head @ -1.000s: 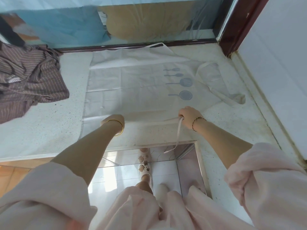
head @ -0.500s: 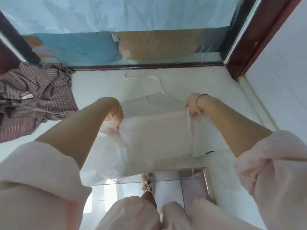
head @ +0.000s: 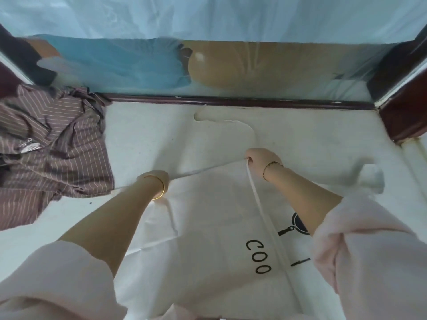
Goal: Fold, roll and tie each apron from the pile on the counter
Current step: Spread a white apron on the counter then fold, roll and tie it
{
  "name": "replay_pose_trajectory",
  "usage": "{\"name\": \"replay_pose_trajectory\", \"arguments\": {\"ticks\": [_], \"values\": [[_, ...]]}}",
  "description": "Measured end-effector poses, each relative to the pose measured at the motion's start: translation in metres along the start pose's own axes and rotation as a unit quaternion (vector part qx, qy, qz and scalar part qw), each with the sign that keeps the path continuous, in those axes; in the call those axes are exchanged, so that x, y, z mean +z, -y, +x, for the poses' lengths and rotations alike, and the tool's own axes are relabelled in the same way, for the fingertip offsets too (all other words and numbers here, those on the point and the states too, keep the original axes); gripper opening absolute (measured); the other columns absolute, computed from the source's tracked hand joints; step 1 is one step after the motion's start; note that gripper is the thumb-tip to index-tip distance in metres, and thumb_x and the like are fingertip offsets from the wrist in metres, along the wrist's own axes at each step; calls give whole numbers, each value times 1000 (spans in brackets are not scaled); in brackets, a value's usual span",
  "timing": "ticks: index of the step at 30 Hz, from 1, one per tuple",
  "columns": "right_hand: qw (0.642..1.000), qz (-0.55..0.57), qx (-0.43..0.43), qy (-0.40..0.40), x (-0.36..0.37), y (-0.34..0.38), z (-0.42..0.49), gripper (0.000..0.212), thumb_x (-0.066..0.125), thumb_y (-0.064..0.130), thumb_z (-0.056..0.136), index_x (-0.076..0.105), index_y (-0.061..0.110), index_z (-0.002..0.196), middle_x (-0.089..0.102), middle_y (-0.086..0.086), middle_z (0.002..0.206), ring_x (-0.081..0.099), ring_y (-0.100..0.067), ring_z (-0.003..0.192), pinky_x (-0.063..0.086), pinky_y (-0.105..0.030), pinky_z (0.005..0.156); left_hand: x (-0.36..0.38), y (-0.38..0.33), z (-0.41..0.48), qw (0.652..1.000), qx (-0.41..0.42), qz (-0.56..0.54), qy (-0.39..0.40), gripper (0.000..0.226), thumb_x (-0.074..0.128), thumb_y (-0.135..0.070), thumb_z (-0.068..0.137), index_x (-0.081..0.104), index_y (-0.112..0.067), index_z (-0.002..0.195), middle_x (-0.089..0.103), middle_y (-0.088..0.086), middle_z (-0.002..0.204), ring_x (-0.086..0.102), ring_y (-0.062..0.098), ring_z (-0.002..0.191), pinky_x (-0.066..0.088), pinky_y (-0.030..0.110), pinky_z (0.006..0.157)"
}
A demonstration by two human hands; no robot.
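Left hand (head: 159,176) and right hand (head: 260,158) in a pinch on the white apron's (head: 208,232) far edge

Left hand (head: 161,176): fingers hidden beyond the wrist, so I can't read the grip. Right hand (head: 260,158): fingertips buried in the white apron (head: 208,227) fold. By the right forearm, the print (head: 258,257) shows only "COO"; the pink sleeve (head: 369,262) covers the rest. Left of the left hand, the striped pile (head: 53,158) runs off frame.
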State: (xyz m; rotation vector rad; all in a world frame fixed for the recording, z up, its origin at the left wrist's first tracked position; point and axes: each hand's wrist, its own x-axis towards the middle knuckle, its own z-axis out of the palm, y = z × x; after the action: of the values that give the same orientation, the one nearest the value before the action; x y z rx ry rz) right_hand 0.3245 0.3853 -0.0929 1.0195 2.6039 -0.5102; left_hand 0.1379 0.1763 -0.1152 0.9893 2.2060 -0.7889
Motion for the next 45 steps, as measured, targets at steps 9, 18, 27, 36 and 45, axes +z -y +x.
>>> {"name": "replay_pose_trajectory", "arguments": {"ticks": [9, 18, 27, 36, 45], "values": [[991, -44, 116, -50, 21, -59, 21, 20, 40, 10, 95, 55, 4, 107, 52, -14, 113, 51, -32, 107, 46, -36, 78, -41, -30, 52, 969, 58, -58, -235, 28, 39, -8, 93, 54, -15, 116, 55, 7, 112, 56, 28, 106, 43, 36, 87], [984, -52, 165, -49, 14, -76, 40, 24, 38, 13, 97, 51, 5, 117, 49, -15, 120, 45, -32, 113, 44, -37, 82, -68, -21, 78, 971, 5, 57, -231, 42, 49, -8, 87, 45, -18, 127, 53, 2, 123, 49, 22, 117, 28, 42, 106], [981, -64, 152, -103, 26, -85, 45, 21, 45, 11, 93, 50, 3, 111, 54, -16, 111, 49, -32, 101, 39, -35, 77, -82, -5, 101, 979, 1, 110, -170, 24, 45, -23, 93, 51, -21, 116, 58, 0, 109, 52, 21, 106, 32, 40, 98], [977, -44, 175, -113, 20, -85, 57, 23, 47, 16, 90, 52, 4, 109, 53, -16, 110, 47, -32, 102, 40, -36, 77, -88, 3, 112, 960, 122, 25, -249, 25, 45, -22, 95, 55, -11, 115, 45, 7, 116, 45, 25, 109, 47, 35, 84], [971, -23, 191, -144, 22, -86, 60, 27, 40, 20, 97, 60, 4, 105, 55, -16, 105, 48, -32, 100, 40, -36, 76, -104, -4, 112, 969, 131, 75, -195, 25, 40, -30, 96, 58, -20, 110, 56, 2, 107, 50, 22, 108, 40, 32, 84]]}}
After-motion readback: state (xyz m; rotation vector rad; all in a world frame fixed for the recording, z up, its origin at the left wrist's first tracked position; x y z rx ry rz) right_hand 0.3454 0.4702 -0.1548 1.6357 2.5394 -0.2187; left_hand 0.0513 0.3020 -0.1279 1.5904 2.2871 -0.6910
